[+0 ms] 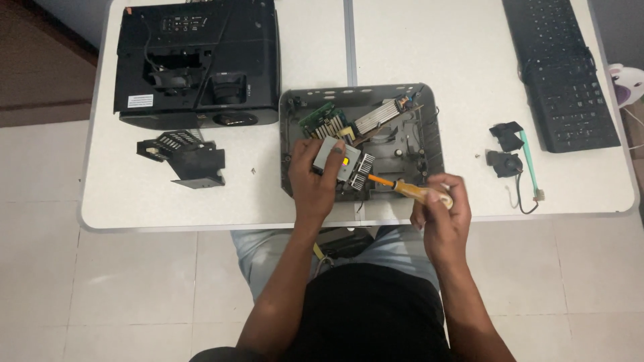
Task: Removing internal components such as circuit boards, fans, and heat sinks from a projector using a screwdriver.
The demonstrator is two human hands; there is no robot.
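While the left hand (314,175) grips a small grey module (331,155) standing in the near-left part of the opened grey casing (429,127), the right hand (439,213) is closed around the yellow handle of a screwdriver (406,190). The casing lies on the white bench (416,47) right in front of the person, its circuit boards and silver heat sinks exposed.

The screwdriver's long axis runs from near-right to far-left — handle at the near edge of the casing, orange shaft pointing up and left toward the finned heat sink (363,171) just beside the module. Whether the tip sits in a screw head I cannot tell; it is too small to see.

The main risk, as I judge it, is a slip: the shaft comes in at a low slant, so the tip could skid off and scratch a board or bend the fins. The module, held only by fingertips, could also tilt and strain whatever connects it below.

Far left stands a black projector body (194,60), a black bracket (184,157) near it; a black keyboard (560,74) lies far right, with small black parts (506,151) and a green-tipped tool (530,164) beside it.
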